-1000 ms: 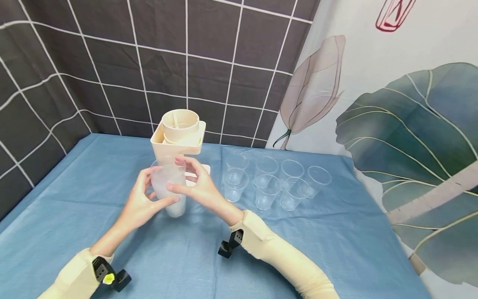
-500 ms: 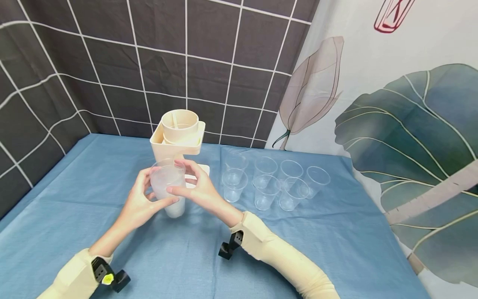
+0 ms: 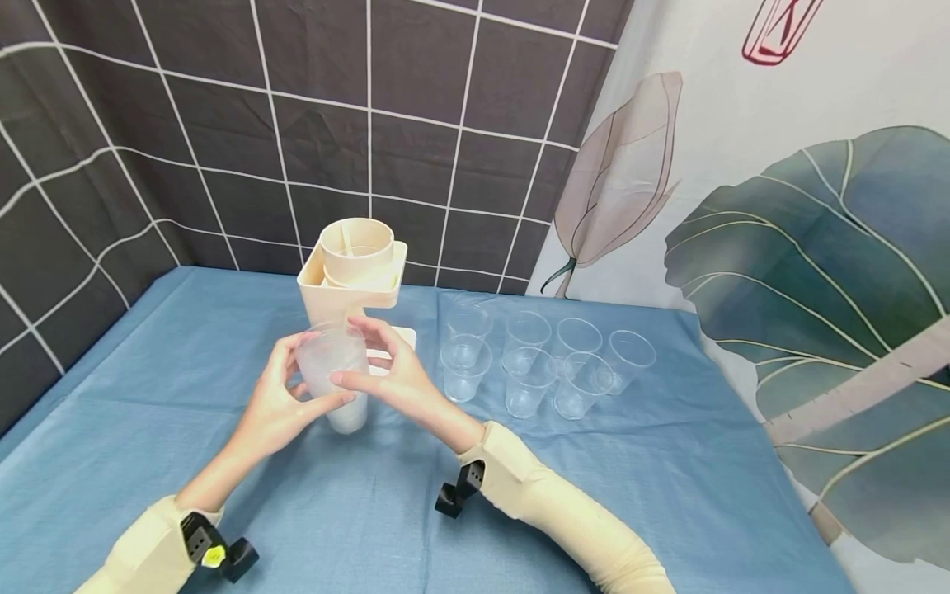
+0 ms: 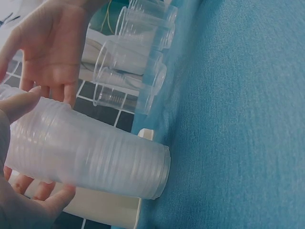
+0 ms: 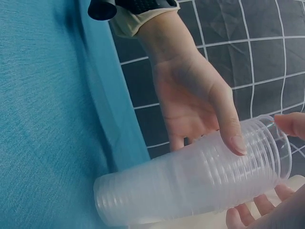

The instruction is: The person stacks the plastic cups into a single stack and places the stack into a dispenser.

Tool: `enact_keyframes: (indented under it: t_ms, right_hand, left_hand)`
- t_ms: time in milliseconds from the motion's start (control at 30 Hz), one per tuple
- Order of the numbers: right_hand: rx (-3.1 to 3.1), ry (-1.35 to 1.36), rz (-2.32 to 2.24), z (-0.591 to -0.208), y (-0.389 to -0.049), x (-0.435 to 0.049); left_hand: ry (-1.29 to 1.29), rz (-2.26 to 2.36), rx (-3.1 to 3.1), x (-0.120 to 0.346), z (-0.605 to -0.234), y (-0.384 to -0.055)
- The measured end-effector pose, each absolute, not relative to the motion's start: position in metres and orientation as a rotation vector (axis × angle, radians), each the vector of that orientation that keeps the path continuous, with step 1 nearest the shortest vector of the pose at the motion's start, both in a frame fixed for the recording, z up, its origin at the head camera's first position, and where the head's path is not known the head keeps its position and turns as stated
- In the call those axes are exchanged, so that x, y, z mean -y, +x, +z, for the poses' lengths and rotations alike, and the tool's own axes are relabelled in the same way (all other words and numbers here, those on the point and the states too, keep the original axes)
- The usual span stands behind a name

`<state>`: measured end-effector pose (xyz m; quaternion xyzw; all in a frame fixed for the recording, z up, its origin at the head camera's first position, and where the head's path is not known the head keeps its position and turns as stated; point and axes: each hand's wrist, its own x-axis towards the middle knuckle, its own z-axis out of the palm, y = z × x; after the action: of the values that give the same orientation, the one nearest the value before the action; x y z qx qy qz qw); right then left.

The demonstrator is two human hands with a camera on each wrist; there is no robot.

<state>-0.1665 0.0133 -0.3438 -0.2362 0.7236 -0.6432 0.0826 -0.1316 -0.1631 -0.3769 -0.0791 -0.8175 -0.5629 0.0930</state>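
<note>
A tall stack of nested clear plastic cups [image 3: 334, 359] stands upright on the blue cloth, its base low in front of a cream plastic stand. From the left, my left hand [image 3: 285, 400] grips the upper part of the stack, thumb in front and fingers behind. My right hand [image 3: 393, 367] holds the same stack from the right, close to the rim. In the right wrist view, the right thumb [image 5: 231, 126] lies along the ribbed rims of the stack [image 5: 186, 179]. The left wrist view has the stack's base [image 4: 159, 171] against the cloth.
The cream stand [image 3: 349, 293] carries a round, open-topped cylinder [image 3: 359, 252] directly behind the stack. Several single clear cups [image 3: 527, 384] stand in two rows to the right. Blue cloth [image 3: 371, 511] covers the table, with a dark gridded curtain [image 3: 416, 148] behind.
The clear rim at the top of the stack sits slightly lower and looks cloudier than one second ago. Both hands keep their grip and have hardly moved.
</note>
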Motion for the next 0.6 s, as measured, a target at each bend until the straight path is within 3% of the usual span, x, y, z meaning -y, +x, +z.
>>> enact_keyframes:
  t_ms: [600]
  right_hand:
    - [-2.156, -0.717, -1.924, -0.3476, -0.1677, -0.0137]
  left_hand:
    - [-0.212, -1.672, 2.448, 0.1622, -0.3758, -0.1303]
